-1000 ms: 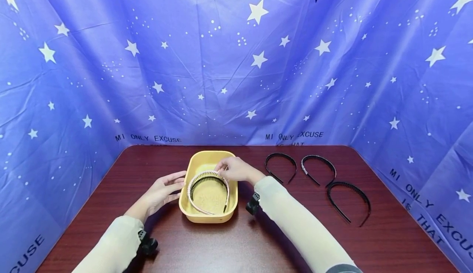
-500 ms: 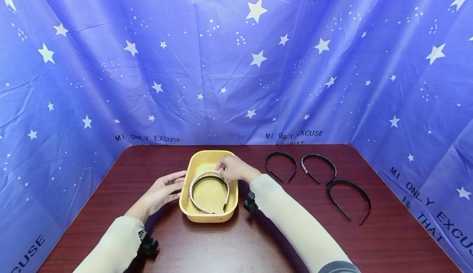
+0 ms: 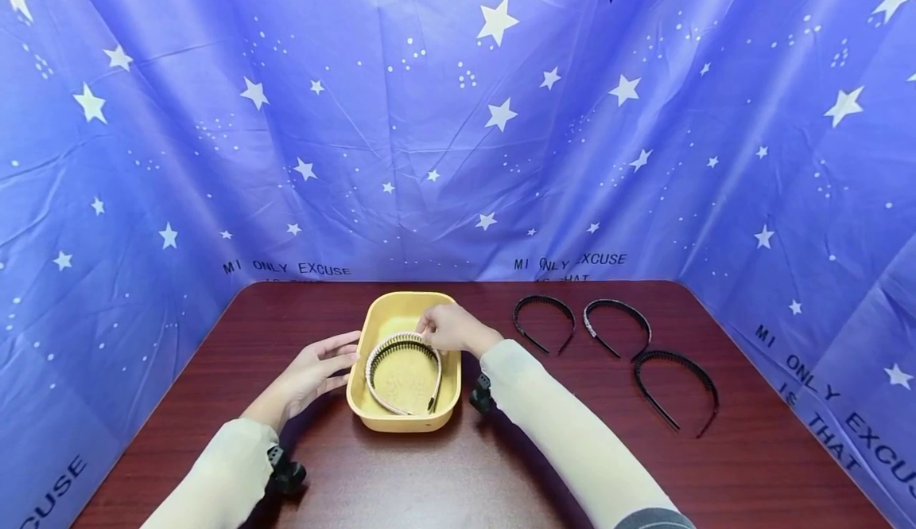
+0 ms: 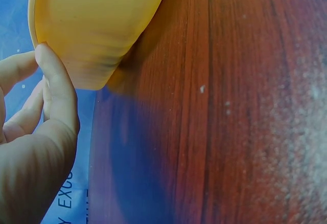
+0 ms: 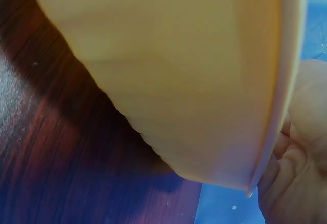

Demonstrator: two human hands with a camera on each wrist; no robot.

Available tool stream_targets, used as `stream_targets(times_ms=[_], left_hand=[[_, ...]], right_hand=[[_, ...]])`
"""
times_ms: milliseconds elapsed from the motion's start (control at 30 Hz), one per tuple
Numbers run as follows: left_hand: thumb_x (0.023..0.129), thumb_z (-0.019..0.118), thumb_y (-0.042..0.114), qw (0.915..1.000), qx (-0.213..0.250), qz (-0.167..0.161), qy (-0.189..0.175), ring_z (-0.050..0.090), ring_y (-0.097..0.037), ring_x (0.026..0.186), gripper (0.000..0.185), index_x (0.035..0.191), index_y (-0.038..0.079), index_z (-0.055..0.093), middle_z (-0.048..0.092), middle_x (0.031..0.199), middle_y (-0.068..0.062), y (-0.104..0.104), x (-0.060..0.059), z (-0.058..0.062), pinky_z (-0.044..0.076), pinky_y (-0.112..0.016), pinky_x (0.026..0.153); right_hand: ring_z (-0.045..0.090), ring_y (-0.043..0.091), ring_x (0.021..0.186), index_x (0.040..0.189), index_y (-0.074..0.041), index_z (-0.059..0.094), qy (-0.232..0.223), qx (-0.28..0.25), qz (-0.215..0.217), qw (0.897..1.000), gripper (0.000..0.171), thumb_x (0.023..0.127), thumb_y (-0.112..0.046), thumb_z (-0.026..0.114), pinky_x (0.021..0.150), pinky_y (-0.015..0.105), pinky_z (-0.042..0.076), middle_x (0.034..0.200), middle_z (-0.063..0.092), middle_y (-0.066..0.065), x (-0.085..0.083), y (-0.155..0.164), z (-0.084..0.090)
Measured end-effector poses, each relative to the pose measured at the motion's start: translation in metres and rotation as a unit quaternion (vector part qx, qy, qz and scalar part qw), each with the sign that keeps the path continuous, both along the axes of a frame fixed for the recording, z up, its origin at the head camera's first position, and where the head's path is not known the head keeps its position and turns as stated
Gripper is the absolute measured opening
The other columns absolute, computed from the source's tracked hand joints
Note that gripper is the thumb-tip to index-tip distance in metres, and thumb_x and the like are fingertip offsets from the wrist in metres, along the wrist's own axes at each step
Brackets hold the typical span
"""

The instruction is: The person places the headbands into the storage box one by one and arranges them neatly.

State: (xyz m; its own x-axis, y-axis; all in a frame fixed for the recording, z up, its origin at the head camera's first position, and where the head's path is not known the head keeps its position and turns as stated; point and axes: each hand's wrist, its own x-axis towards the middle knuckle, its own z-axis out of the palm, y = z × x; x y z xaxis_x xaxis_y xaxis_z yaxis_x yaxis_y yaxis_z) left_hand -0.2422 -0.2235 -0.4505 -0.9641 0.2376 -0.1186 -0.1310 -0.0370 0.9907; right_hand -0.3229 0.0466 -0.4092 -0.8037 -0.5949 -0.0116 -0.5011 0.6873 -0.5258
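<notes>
Nearest me, low in the head view, my left hand [image 3: 315,371] rests with relaxed, straight fingers against the left wall of the yellow tray [image 3: 379,416], steadying it; the left wrist view shows a fingertip touching that wall [image 4: 48,60]. Just beyond, at the frame's centre, my right hand [image 3: 447,328] pinches the top of the pale beaded headband [image 3: 372,362], which already sits inside the tray, its toothed arc leaning up toward the fingers. I judge it placed but not yet released. Farther off, right of centre, three black headbands lie on the dark wood table [image 3: 572,465]: the nearest [image 3: 676,362], then one with a sparkly edge [image 3: 619,308], and a plain one [image 3: 544,305]. Those three are not yet in the tray.
</notes>
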Motion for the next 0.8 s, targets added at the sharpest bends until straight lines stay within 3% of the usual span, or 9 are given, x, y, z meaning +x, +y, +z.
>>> stream_targets(times_ms=[233, 567, 800], left_hand=[[0.099, 0.062, 0.008, 1.0000, 0.003, 0.002, -0.001, 0.062, -0.014, 0.106, 0.061, 0.152, -0.003, 0.035, 0.054, 0.133, -0.020, -0.0001, -0.0001, -0.0007, 0.054, -0.035, 0.091], [0.099, 0.062, 0.007, 1.0000, 0.003, 0.003, -0.003, 0.063, -0.014, 0.105, 0.061, 0.152, -0.003, 0.035, 0.055, 0.131, -0.018, 0.0006, 0.0007, -0.0005, 0.054, -0.034, 0.090], [0.099, 0.062, 0.008, 1.0000, 0.004, 0.003, -0.002, 0.062, -0.015, 0.106, 0.061, 0.152, -0.003, 0.035, 0.055, 0.131, -0.018, 0.0003, 0.0002, -0.0007, 0.054, -0.035, 0.090]], right_hand=[[0.062, 0.010, 0.052, 0.098, -0.009, 0.072, -0.001, 0.012, -0.018, 1.000, 0.007, 0.094, -0.008, 0.066, 0.052, 0.020, 0.049, 0.072, 0.066, -0.006, 0.0031, -0.0027, 0.0016], [0.060, 0.006, 0.049, 0.100, -0.010, 0.073, 0.021, 0.050, -0.026, 0.998, 0.010, 0.092, -0.011, 0.068, 0.064, 0.019, 0.051, 0.077, 0.067, -0.006, 0.0025, -0.0036, 0.0017], [0.060, 0.006, 0.048, 0.103, -0.010, 0.072, 0.015, 0.046, -0.034, 0.998, 0.013, 0.091, -0.009, 0.068, 0.057, 0.019, 0.051, 0.076, 0.068, -0.006, 0.0042, -0.0046, 0.0018]])
